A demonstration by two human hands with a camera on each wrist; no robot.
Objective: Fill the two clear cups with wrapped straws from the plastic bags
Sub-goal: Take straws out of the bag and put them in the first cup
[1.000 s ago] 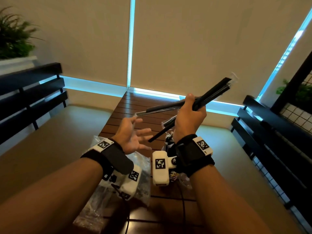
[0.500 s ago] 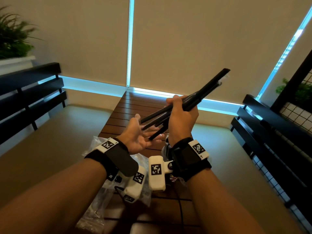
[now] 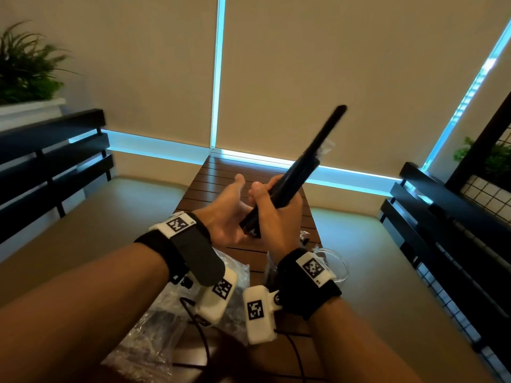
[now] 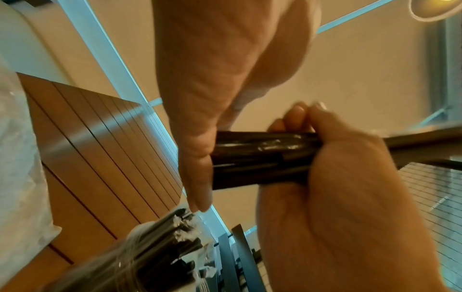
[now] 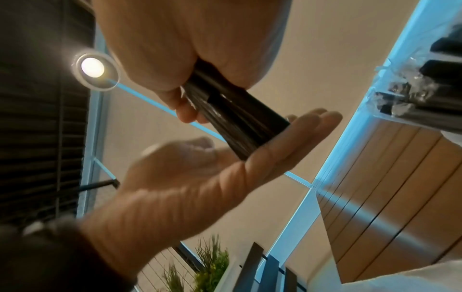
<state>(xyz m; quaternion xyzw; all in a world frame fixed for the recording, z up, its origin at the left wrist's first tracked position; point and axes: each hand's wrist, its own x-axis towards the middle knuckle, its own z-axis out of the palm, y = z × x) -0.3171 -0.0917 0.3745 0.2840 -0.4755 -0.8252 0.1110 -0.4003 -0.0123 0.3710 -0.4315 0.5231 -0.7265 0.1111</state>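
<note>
A clear cup (image 3: 336, 265) behind the right wrist is seen on the table (image 3: 210, 183); in the left wrist view another cup (image 4: 140, 254) is packed with black straws. A bundle of straws (image 3: 298, 172) is gripped tight by the right hand (image 3: 276, 208) above the table, tilted up and away to the right. Its low end is met by the flat, open left hand (image 3: 226, 211).

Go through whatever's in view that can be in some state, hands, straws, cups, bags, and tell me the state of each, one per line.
right hand: gripping the straw bundle
left hand: flat and open, palm against the bundle's lower ends
straw bundle: held in the air, tilted, ends squared against the palm
clear cup: on the table, mostly hidden; contents cannot be told
second clear cup: already holds wrapped straws
plastic bag: lying crumpled on the table
</note>
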